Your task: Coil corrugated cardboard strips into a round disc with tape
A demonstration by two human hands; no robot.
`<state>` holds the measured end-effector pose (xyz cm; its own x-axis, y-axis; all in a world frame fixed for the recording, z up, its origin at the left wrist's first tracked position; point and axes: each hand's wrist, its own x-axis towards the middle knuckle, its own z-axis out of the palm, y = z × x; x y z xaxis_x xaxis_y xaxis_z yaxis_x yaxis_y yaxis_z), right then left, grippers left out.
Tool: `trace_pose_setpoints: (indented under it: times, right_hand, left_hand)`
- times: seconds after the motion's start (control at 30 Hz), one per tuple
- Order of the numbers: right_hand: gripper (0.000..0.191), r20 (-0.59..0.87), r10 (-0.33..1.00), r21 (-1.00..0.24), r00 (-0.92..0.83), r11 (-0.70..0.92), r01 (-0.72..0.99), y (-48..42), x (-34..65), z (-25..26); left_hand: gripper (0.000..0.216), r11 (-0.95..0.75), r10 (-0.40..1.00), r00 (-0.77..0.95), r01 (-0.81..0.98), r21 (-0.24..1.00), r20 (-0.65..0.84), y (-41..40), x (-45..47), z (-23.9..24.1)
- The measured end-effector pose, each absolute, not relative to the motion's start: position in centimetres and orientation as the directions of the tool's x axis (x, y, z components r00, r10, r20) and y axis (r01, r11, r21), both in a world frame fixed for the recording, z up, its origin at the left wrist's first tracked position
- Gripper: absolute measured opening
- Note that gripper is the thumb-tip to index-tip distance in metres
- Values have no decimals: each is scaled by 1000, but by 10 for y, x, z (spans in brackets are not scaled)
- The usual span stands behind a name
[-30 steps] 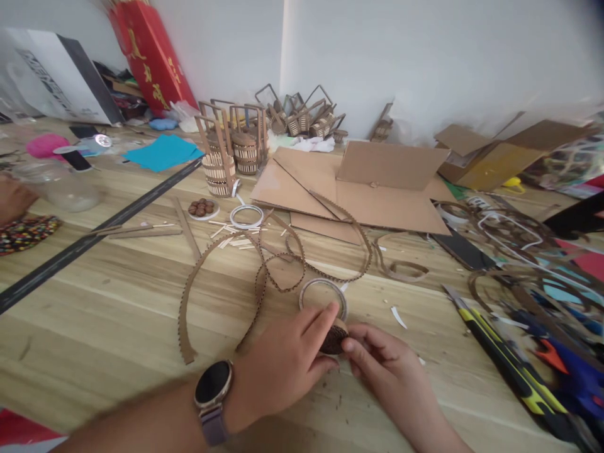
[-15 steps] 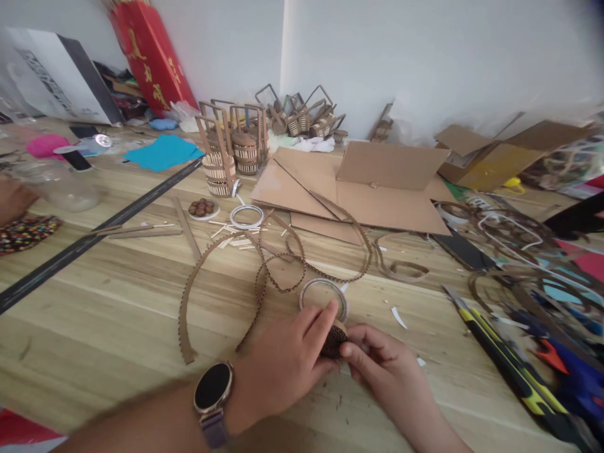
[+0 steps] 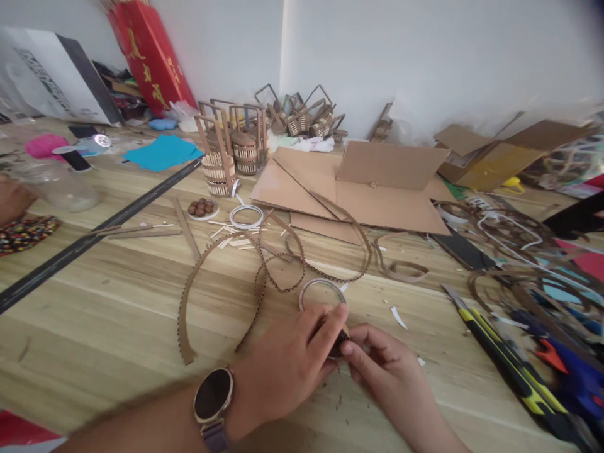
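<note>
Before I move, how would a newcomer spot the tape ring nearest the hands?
From the flattened cardboard on the table, come toward the viewer to the left hand. The tape ring peeks out beyond its fingers, which hide its near side. The other tape ring, near the baskets, shows all the way round.

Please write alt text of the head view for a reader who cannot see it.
A person's left hand and right hand hold a small, partly hidden dark piece at a wooden table. Curled cardboard strips, tape rolls and a utility knife lie nearby; small baskets are behind.
</note>
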<state>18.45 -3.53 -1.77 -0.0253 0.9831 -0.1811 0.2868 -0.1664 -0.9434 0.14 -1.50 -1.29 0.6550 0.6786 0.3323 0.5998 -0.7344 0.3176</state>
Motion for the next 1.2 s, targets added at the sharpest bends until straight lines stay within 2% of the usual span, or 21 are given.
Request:
trace_pose_setpoints:
  times: [0.17,0.37,0.6,0.83,1.2]
  right_hand:
    - [50,-195,980,-936,-28,-178,304,-32,180,-12]
    - [52,-189,981,-939,-36,-170,298,-32,178,-13]
    - [52,-218,975,-927,-40,-195,319,-31,178,-9]
    - [52,-200,979,-936,-25,-184,301,-32,178,-13]
    - [52,-192,981,-939,-30,-175,296,-33,179,-16]
  left_hand:
    - [51,-713,701,637,620,327,320,-16,1,-13]
    - [47,-734,679,629,583,347,379,-14,1,-14]
    - [52,-703,711,610,623,342,349,-15,2,-15]
    - [45,-705,709,607,620,343,358,-15,3,-16]
    - [54,-698,715,635,619,360,292,-16,1,-8]
